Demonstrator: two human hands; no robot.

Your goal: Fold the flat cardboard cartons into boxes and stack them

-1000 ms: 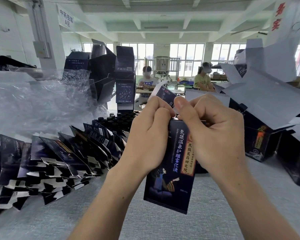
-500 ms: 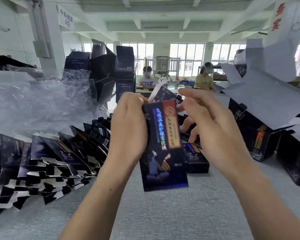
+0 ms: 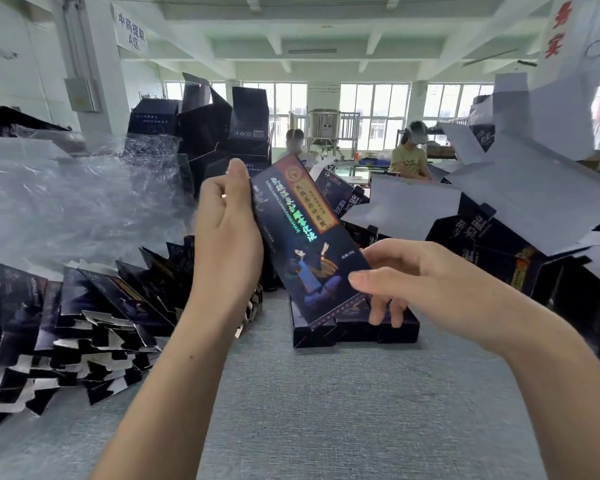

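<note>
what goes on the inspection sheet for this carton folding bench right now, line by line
surface: grey textured table.
job's things: dark printed carton held tilted above the table; fanned row of flat cartons at left; folded boxes lying behind it; open-flapped boxes piled at right.
clutter: crumpled clear plastic wrap at left.
grippers: left hand grips the carton's upper left edge; right hand pinches its lower right corner.
cables: nothing seen.
surroundings: person in yellow and another person at far benches; windows behind.
</note>
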